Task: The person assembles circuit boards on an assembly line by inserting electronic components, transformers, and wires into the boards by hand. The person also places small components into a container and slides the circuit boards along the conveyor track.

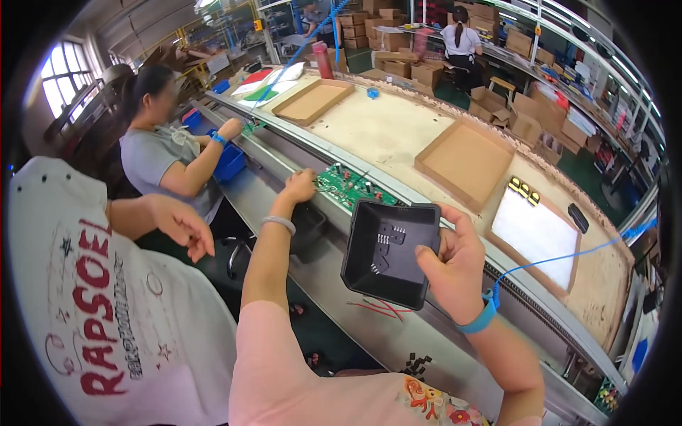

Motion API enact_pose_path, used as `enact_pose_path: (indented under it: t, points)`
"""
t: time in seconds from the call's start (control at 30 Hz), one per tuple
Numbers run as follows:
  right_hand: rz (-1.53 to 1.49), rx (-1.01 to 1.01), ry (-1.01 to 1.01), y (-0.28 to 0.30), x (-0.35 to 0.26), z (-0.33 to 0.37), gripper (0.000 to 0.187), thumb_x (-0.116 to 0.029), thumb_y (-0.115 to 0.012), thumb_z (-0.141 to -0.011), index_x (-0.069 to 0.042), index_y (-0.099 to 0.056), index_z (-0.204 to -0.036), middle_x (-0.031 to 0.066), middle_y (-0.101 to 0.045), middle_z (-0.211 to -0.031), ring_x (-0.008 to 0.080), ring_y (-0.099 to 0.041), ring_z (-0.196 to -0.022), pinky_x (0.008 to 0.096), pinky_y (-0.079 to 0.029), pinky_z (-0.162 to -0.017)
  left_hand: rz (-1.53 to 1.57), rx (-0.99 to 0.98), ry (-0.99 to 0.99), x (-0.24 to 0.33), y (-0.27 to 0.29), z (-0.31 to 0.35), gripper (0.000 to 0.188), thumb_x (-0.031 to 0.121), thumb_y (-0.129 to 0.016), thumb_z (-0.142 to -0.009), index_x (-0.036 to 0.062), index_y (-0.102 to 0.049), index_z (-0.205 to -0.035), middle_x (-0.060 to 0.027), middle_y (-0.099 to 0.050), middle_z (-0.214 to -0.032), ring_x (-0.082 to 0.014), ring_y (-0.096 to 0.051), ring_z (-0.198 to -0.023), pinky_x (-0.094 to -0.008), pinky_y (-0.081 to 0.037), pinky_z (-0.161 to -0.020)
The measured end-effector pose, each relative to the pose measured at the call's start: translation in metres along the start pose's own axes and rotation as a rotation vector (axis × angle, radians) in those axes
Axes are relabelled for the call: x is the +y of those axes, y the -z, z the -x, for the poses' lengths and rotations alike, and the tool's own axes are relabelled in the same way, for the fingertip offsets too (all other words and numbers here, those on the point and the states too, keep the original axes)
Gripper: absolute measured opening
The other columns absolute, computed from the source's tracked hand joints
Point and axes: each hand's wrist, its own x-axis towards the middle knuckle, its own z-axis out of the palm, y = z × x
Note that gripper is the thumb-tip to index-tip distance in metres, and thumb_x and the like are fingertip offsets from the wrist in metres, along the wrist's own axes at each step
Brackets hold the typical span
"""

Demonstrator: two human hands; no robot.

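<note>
My right hand [458, 266] grips a black plastic bin [355, 284] by its right wall, thumb inside over the rim. Several small black parts with metal pins [383, 238] lie in the bin, which is tilted toward me. Past it, a green circuit board [344, 183] fitted with components rests along the line's rail. My left hand [300, 186] is at the board's left end, fingers curled together at its edge; whatever they pinch is too small to make out. A blue strap circles my right wrist, and a pale bracelet my left.
Red wires [383, 309] and small black pieces [418, 364] lie on the metal line. Cardboard trays [465, 160] sit on the wooden table beyond, one holding yellow-and-black parts [523, 190]. A blue cord [554, 257] crosses there. At left, a person in grey works; another in white stands close.
</note>
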Motion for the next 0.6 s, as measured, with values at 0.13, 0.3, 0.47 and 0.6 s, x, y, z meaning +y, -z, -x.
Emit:
enact_pose_path:
  t: [0.13,0.3,0.47,0.6]
  points:
    - [0.018,-0.02,0.005,-0.005,0.003,-0.003,0.051,0.002,-0.066,-0.08,0.002,-0.053,-0.129,-0.0037,-0.046,-0.062,0.0024,-0.037,-0.055,0.0216,-0.03,-0.051,0.11,-0.073,-0.006,0.017,0.002,-0.004,0.051,0.017,-0.066,-0.085,0.0107,-0.057,-0.134,-0.0187,-0.061,-0.135,-0.0387,-0.049,-0.134,-0.0516,-0.038,-0.11]
    - [0.039,-0.074,0.011,0.001,0.0,0.005,0.054,0.01,-0.063,-0.081,0.002,-0.05,-0.133,-0.0043,-0.052,-0.072,0.0001,-0.04,-0.06,0.0185,-0.032,-0.054,0.153,-0.061,-0.027,0.011,0.003,0.004,0.05,0.018,-0.07,-0.085,0.0075,-0.059,-0.133,-0.0178,-0.063,-0.133,-0.0392,-0.053,-0.13,-0.0479,-0.042,-0.107]
    - [0.029,-0.077,0.015,0.005,-0.002,0.017,0.054,0.011,-0.062,-0.081,0.003,-0.049,-0.133,-0.0034,-0.055,-0.076,-0.0002,-0.04,-0.062,0.0181,-0.033,-0.056,0.183,-0.047,-0.074,0.009,-0.003,0.012,0.048,0.016,-0.068,-0.086,0.0065,-0.06,-0.132,-0.0181,-0.064,-0.132,-0.0374,-0.055,-0.129,-0.0459,-0.044,-0.106]
    - [0.015,-0.086,0.008,0.005,0.0,0.023,0.054,0.011,-0.061,-0.082,0.003,-0.048,-0.134,-0.0027,-0.056,-0.078,-0.0004,-0.041,-0.063,0.0178,-0.034,-0.058,0.201,-0.057,-0.109,0.01,-0.003,0.018,0.043,0.012,-0.064,-0.087,0.0038,-0.061,-0.129,-0.0192,-0.065,-0.129,-0.0378,-0.057,-0.125,-0.0445,-0.046,-0.104]
